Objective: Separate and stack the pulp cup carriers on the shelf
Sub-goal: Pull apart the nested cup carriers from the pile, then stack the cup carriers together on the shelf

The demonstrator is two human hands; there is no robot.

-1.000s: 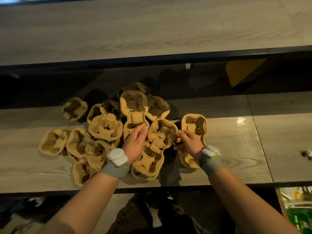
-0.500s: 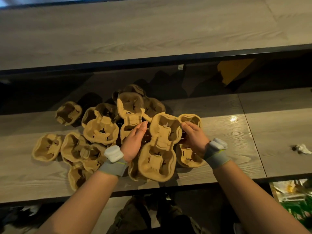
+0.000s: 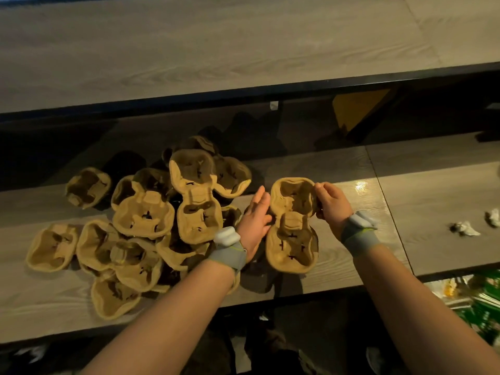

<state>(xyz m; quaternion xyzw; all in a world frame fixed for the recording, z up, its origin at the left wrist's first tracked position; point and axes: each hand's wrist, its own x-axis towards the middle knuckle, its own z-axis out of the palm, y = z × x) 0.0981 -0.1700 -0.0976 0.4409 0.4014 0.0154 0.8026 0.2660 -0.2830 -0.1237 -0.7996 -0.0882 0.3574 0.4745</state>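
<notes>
A loose pile of tan pulp cup carriers [image 3: 146, 217] lies on the wooden shelf [image 3: 349, 169], left of centre. One two-cup carrier [image 3: 292, 228] sits apart, right of the pile, its cups facing up. My right hand [image 3: 331, 201] pinches the far right rim of this carrier. My left hand [image 3: 254, 220] rests flat against its left side at the waist, fingers straight. Both wrists wear grey bands with white units.
An upper wooden shelf [image 3: 216, 50] with a dark front edge overhangs the back. Crumpled white scraps [image 3: 465, 228] lie on the shelf at the right. A green package [image 3: 484, 299] sits below the shelf's front edge at the right.
The two-cup carrier came up out of the pile and moved right, down onto bare shelf. Both hands travelled right with it.
</notes>
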